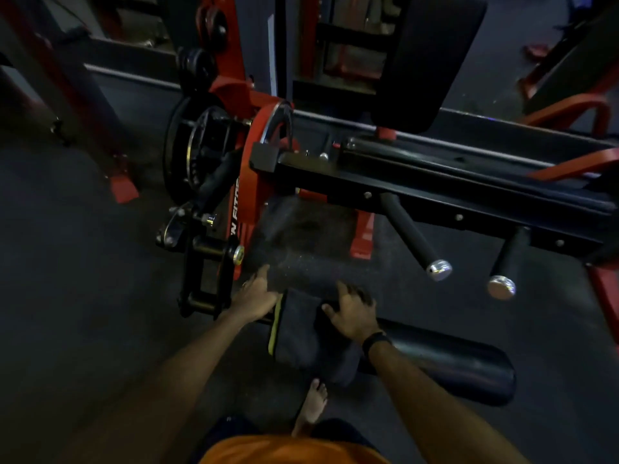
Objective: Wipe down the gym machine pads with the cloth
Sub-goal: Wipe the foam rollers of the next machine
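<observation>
A dark grey cloth (301, 333) with a yellow-green edge is draped over the left end of a black roller pad (452, 363) low on the machine. My right hand (353, 313) lies on top of the cloth with fingers curled over it, pressing it onto the pad. My left hand (256, 298) is at the pad's left end beside the cloth's yellow edge, fingers extended toward the machine arm; what it touches is hidden. A large black back pad (435, 58) stands upright at the top.
The red and black machine frame (248, 182) with its round cam stands left of the pad. Two black handles with chrome caps (438, 269) stick out from the black beam on the right. My bare foot (313, 405) stands on the dark rubber floor below the cloth.
</observation>
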`<control>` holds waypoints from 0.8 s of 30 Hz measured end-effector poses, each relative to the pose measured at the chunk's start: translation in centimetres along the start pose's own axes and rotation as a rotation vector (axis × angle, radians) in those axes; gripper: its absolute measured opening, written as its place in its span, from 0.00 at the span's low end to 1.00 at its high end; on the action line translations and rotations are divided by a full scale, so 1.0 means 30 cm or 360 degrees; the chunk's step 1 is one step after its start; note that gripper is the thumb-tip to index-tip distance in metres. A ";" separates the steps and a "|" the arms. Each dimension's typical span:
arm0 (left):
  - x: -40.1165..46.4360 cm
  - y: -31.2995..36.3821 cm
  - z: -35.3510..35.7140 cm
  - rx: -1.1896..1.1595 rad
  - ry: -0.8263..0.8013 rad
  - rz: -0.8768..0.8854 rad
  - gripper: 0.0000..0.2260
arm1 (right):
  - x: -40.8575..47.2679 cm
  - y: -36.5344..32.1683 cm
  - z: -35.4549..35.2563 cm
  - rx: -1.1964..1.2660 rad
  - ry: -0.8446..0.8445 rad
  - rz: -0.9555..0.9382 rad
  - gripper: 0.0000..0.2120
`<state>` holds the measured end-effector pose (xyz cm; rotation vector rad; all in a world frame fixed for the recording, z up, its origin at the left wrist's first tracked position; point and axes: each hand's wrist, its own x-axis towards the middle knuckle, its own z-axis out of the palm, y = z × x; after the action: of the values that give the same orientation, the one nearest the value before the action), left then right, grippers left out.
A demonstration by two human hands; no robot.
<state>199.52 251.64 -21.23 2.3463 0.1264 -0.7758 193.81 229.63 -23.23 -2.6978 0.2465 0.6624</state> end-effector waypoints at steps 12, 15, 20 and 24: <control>0.069 -0.201 0.122 0.0197 -0.0144 -0.0043 0.21 | 0.074 -0.245 0.291 -0.0393 0.0052 -0.0010 0.51; 0.080 -0.186 0.134 0.0217 -0.0116 0.0036 0.21 | 0.124 -0.241 0.259 -0.0369 0.0036 0.0012 0.45; 0.089 -0.132 0.162 0.0224 -0.0066 0.0076 0.19 | 0.133 -0.202 0.279 -0.0261 0.0125 -0.0029 0.38; 0.083 -0.084 0.195 0.0175 0.0011 0.0077 0.15 | 0.120 -0.144 0.291 -0.0195 0.0390 -0.0125 0.28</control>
<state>197.94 249.73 -27.61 2.4466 0.0305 -0.7691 194.40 236.58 -30.92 -2.8894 0.1642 0.3336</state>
